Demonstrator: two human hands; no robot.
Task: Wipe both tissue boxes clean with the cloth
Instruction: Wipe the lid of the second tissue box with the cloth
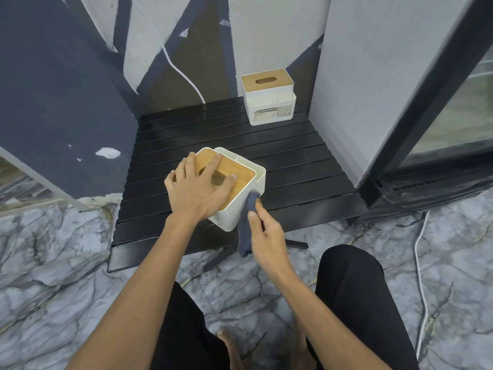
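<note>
Black slats make up the counter (pixel 293 156), and on its near half the near tissue box (pixel 240 193) sits tilted, its long axis running from about ten o'clock to four o'clock, while the second tissue box (pixel 269 102) stands upright well apart at twelve o'clock by the wall. The left hand (pixel 197 188) presses spread, straight fingers on the wooden lid. The right hand (pixel 266 236), at five o'clock from the box, has its grip pinched around the grey cloth (pixel 246 225), whose upper end touches the box's near-right white wall.

Counted: two tissue boxes, near box (pixel 234 188) and far box (pixel 268 97); one cloth (pixel 246 225); one slatted table (pixel 293 156); two hands, left hand (pixel 198 186) and right hand (pixel 268 235); two white cables.
</note>
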